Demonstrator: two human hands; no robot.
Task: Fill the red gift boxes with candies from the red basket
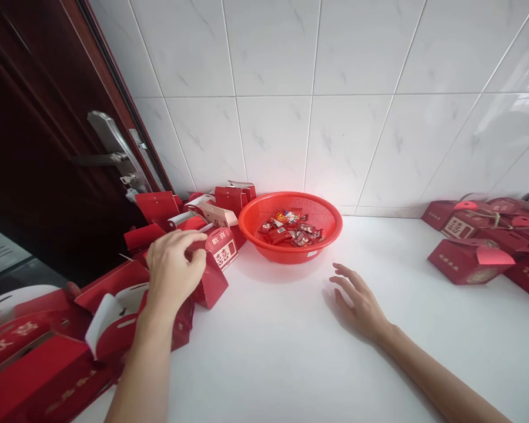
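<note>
At the left, my left hand point(176, 267) reaches over a red paper box point(210, 285), its thumb and fingers curled at the box's upper part. Right behind it stands another red box point(224, 249) with white characters on its front. My right hand point(355, 299) hovers low over the white table point(273, 358), fingers spread and holding nothing. Between and beyond the hands sits a red plastic basket point(286, 255) with small wrapped sweets point(302, 235) inside.
Several red boxes with raised flaps point(114, 317) crowd the left side. More red boxes point(471, 261) are grouped at the right, some tied with string. A tiled wall point(273, 141) rises behind the table, and a dark door point(35, 129) stands at the left.
</note>
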